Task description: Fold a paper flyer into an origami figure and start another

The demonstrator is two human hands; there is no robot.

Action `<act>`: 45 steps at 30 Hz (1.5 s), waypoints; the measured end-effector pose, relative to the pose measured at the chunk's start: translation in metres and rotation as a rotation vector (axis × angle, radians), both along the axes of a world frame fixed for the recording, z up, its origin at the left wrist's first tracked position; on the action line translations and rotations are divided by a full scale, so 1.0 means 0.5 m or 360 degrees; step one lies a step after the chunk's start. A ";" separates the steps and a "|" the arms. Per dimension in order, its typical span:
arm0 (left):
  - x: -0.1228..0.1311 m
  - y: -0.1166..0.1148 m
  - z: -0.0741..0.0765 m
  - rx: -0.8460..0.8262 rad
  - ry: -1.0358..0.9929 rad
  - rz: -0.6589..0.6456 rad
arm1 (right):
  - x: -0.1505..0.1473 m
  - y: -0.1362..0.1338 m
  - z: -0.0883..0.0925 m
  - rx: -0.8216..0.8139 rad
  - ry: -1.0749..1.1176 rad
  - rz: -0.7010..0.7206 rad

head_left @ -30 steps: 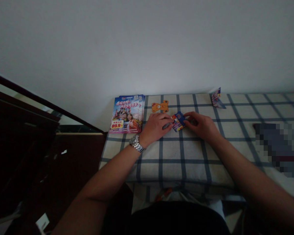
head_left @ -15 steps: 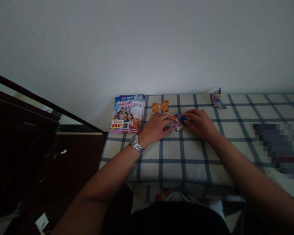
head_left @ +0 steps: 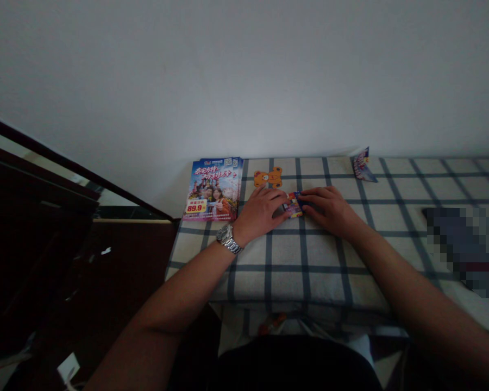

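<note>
A small folded flyer (head_left: 294, 206), purple and blue with bright print, lies on the checked tablecloth between my hands. My left hand (head_left: 262, 212) grips its left edge, with the fingers bent over the paper and a metal watch (head_left: 229, 239) on the wrist. On the opposite edge, the fingers and thumb of my right hand (head_left: 333, 209) close on the paper. Part of the flyer is hidden under the fingertips. To the left of my left hand sits a stack of printed flyers (head_left: 211, 190), the top one showing 89.9.
Near the wall, another folded flyer (head_left: 364, 166) stands bent on the tablecloth (head_left: 287, 252). A bear-shaped picture (head_left: 268, 177) is just beyond my left hand. A dark blurred-out object (head_left: 464, 244) lies at the right. Dark furniture (head_left: 32, 239) fills the left side.
My right hand has shifted slightly left, toward my left hand, and its fingers cover more of the folded flyer. Less of the flyer shows between the hands.
</note>
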State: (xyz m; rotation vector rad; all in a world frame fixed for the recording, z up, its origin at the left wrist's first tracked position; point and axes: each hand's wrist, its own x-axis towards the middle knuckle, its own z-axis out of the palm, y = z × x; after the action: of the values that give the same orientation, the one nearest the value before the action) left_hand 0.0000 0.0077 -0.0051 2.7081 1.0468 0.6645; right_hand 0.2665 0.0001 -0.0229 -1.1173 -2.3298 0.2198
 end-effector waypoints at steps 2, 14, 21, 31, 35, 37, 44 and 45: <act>-0.001 0.002 -0.004 0.0039 -0.0016 0.0037 | 0.000 -0.002 0.005 -0.0025 -0.0012 0.0006; -0.008 0.016 -0.012 0.0041 0.0013 0.0073 | 0.003 -0.006 0.019 -0.0093 0.0068 0.0037; 0.000 0.020 -0.017 -0.0051 -0.0016 -0.0010 | -0.009 -0.014 0.026 -0.0078 0.0224 0.0094; 0.001 0.026 -0.014 0.0021 -0.0036 -0.0044 | -0.004 -0.006 0.011 -0.0232 0.0294 0.0182; 0.003 0.024 -0.015 0.0019 -0.0046 -0.0178 | -0.004 -0.004 0.015 -0.0251 0.0299 0.0188; 0.003 0.020 -0.011 -0.0013 -0.0017 -0.0261 | -0.004 -0.005 0.016 -0.0237 0.0295 0.0172; 0.001 0.014 -0.003 -0.0074 0.0040 -0.0310 | 0.001 -0.008 0.015 -0.0221 0.0275 0.0150; 0.002 0.015 -0.005 -0.0078 0.0035 -0.0307 | 0.002 -0.008 0.015 -0.0225 0.0268 0.0157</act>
State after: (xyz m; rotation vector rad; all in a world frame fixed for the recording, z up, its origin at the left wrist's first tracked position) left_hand 0.0008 0.0152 -0.0075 2.7333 0.7820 0.5689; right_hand 0.2674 -0.0039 -0.0152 -1.0083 -2.2485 0.5026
